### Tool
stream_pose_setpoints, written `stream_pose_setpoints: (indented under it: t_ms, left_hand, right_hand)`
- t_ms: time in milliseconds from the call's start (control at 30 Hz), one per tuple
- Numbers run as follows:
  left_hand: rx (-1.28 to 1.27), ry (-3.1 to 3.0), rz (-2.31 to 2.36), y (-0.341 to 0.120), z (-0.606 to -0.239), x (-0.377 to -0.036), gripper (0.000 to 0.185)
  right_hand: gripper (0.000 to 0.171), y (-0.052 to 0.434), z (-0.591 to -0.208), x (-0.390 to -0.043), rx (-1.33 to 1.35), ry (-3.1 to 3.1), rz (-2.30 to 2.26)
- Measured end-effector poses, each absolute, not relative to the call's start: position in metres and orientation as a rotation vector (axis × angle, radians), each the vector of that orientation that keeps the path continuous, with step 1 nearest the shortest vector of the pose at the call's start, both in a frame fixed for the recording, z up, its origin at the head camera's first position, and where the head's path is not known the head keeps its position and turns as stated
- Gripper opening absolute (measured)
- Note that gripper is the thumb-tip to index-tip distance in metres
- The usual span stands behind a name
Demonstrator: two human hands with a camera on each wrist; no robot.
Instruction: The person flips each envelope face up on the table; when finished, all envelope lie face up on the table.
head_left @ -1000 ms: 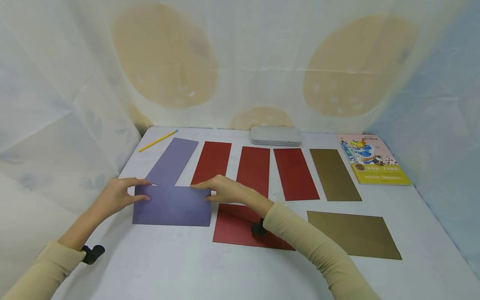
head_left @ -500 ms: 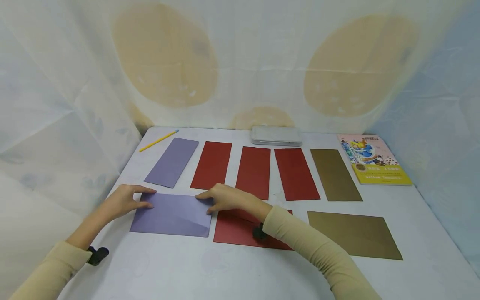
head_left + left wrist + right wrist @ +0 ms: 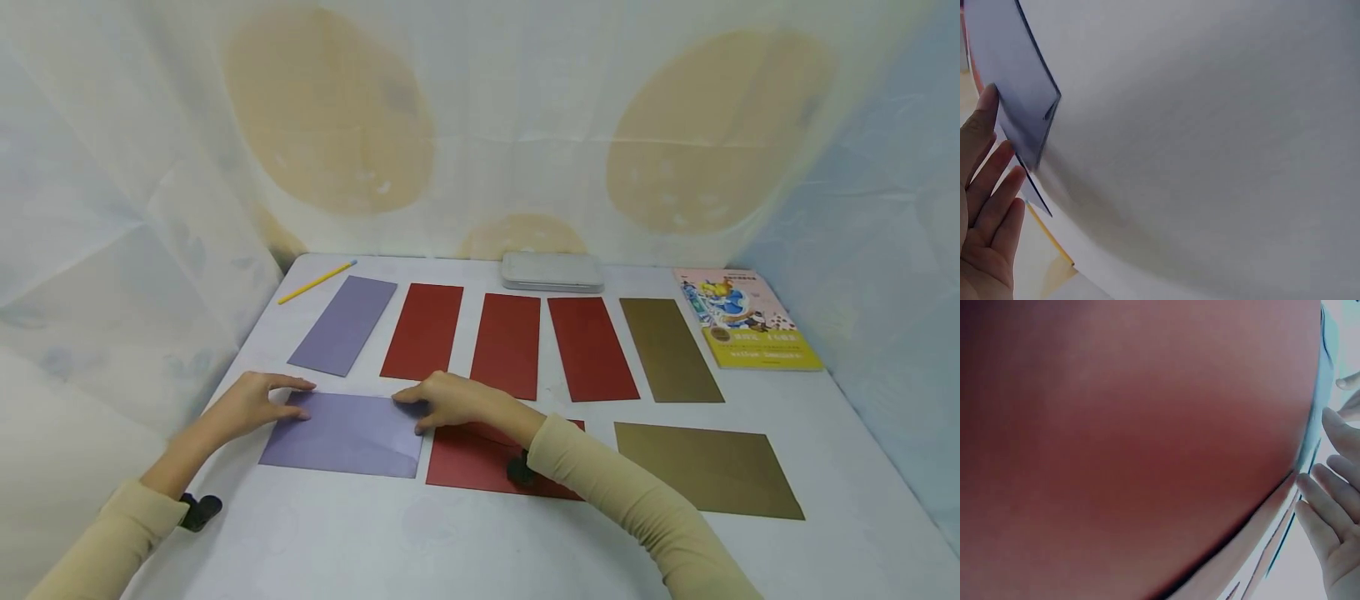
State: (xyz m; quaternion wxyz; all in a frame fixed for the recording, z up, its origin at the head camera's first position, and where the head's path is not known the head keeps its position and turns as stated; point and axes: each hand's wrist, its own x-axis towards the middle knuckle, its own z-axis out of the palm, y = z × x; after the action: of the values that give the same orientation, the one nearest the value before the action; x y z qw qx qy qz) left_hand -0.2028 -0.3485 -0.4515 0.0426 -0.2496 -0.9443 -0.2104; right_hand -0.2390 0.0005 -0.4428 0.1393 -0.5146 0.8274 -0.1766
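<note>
A purple envelope [image 3: 345, 435] lies close over the white table at front left, its right end beside a red envelope [image 3: 468, 458]. My left hand [image 3: 255, 407] grips its far left corner. In the left wrist view, the thumb [image 3: 986, 109] is on the envelope's face and the other fingers are beyond its edge. My right hand [image 3: 450, 400] holds the far right corner, index finger at the far edge and thumb at the right side. The right forearm passes over the red envelope and hides part of it.
Behind stand in a row a second purple envelope [image 3: 345, 325], several red ones [image 3: 506, 342] and a gold one [image 3: 671, 350]. Another gold envelope [image 3: 712, 471] lies front right. Farther back are a yellow pencil [image 3: 317, 282], a grey case [image 3: 552, 272] and a picture book [image 3: 750, 321].
Both hands have lowered the purple envelope and drawn it slightly toward me, away from the purple one behind. In the last half second it has shifted only a little.
</note>
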Motion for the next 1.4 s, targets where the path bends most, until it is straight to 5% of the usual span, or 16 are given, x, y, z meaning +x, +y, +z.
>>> stream_pose_setpoints:
  t_ms: [600,1400]
  left_hand:
    - [-0.703,-2.866,-0.656,-0.339,-0.46,-0.16,0.053]
    - [-0.806,-2.763,-0.594,-0.357,-0.441,-0.179,0.057]
  right_hand:
    - [0.052,0.006,-0.43,-0.223,-1.507,2.289,-0.475]
    - [0.051,0.007,-0.422,-0.241,-1.518,2.3,-0.637]
